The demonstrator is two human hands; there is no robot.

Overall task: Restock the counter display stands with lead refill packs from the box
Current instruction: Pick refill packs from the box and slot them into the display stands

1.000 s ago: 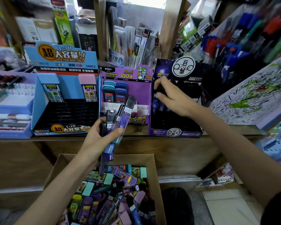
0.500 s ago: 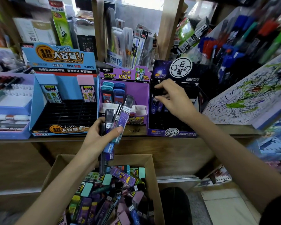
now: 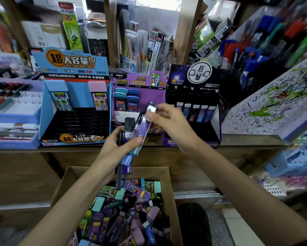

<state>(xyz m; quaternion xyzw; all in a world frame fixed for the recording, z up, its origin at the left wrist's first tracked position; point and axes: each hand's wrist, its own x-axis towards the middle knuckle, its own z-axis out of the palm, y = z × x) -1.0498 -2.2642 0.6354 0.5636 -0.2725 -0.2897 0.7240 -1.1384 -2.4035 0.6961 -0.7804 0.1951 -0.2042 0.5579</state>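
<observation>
A: Where are the lead refill packs (image 3: 129, 126)?
B: Several slim ones, fanned in the left hand (image 3: 113, 148) above the box (image 3: 60, 189), which is heaped with more.
A: The right hand (image 3: 174, 125)?
B: It pinches the purple starry pack (image 3: 143, 130) by its top.
A: And on the counter (image 3: 246, 139)?
B: Three stands: the blue stand (image 3: 74, 55) holds two packs, the purple stand (image 3: 156, 96) four, the black stand (image 3: 198, 73) five.

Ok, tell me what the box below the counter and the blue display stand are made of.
The box: plain brown cardboard by the look, matt and unprinted. The blue display stand: printed card, slightly glossy, creased at its folds; its black slotted insert looks like moulded plastic, though that is less certain.
</observation>
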